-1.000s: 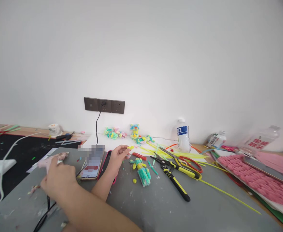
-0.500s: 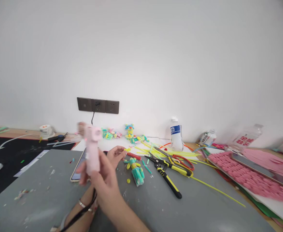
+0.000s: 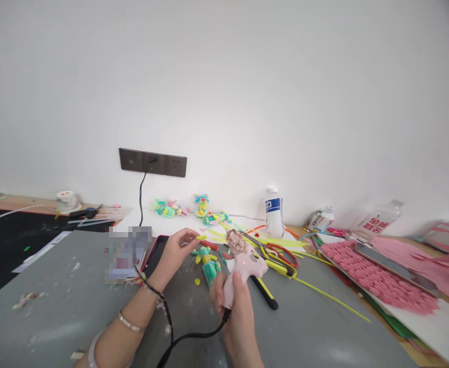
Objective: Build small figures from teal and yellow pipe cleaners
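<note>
My right hand (image 3: 232,301) is closed around the grip of a pink hot glue gun (image 3: 243,266). The gun's glue-crusted nozzle points up and left, and its black cord (image 3: 186,335) trails toward me under my left forearm. My left hand (image 3: 176,250) pinches a small yellow piece (image 3: 201,237) between thumb and fingertips, just left of the nozzle. A small green, yellow and red pipe-cleaner figure (image 3: 208,263) lies on the grey mat (image 3: 74,301) between my two hands.
A phone (image 3: 127,253) lies left of my left hand. Yellow-handled pliers (image 3: 268,286), red-handled scissors (image 3: 282,253) and yellow sticks lie to the right. A white bottle (image 3: 273,212), finished figures (image 3: 201,207) and a wall socket (image 3: 152,162) are behind. A pink sheet (image 3: 378,278) lies right.
My right hand carried the glue gun from the left side of the mat across to the right, beside the figure. My left hand has kept its pinch on the yellow piece.
</note>
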Demonstrator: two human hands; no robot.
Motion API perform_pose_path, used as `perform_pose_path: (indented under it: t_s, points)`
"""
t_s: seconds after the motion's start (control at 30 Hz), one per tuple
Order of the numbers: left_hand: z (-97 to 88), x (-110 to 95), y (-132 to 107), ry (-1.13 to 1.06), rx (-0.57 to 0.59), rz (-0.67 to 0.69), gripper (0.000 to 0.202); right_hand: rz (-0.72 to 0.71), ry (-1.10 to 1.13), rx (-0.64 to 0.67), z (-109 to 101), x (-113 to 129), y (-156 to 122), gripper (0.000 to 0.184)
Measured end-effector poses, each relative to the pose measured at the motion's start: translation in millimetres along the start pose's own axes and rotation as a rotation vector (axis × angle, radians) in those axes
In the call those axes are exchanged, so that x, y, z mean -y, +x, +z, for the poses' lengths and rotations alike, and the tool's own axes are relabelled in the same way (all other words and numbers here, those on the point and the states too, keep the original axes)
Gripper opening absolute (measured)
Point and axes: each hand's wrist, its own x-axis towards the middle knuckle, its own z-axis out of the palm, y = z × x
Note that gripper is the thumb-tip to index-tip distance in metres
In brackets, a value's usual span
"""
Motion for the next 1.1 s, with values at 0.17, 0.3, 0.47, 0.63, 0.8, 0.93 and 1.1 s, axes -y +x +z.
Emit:
perform_pose_path:
  t_s: [0.17,0.3,0.47,0.63,0.8,0.93,1.1]
  points:
    - [-0.9,-3.6,-0.7,0.082,0.008,0.034,0.019,0.079,-0.028,0.022,-17.8,-23.5,-6.8,0.061]
    - [-0.1,-6.2,-1.7,0.102,0.001,0.038,0.019,0.082,-0.040,0.015,-25.0,-28.4,-9.9,0.063]
    - [0.8,-8.9,-4.2,0.123,0.043,0.057,0.016,0.096,-0.034,0.050,-25.4,-27.0,-9.2,0.060]
    - [1.8,-10.0,-5.5,0.145,0.064,0.093,0.010,0.099,-0.060,0.070,-27.5,-28.6,-8.8,0.057]
    - [2.0,-9.2,-5.4,0.154,0.072,0.102,0.009,0.082,-0.094,0.092,-30.6,-30.7,-7.4,0.056]
    - [1.5,-7.4,-5.5,0.158,0.082,0.103,0.009,0.072,-0.095,0.073,-30.8,-31.7,-6.9,0.055]
    - [1.5,-7.5,-6.0,0.183,0.105,0.108,0.010,0.071,-0.091,0.069,-32.3,-33.5,-7.6,0.052]
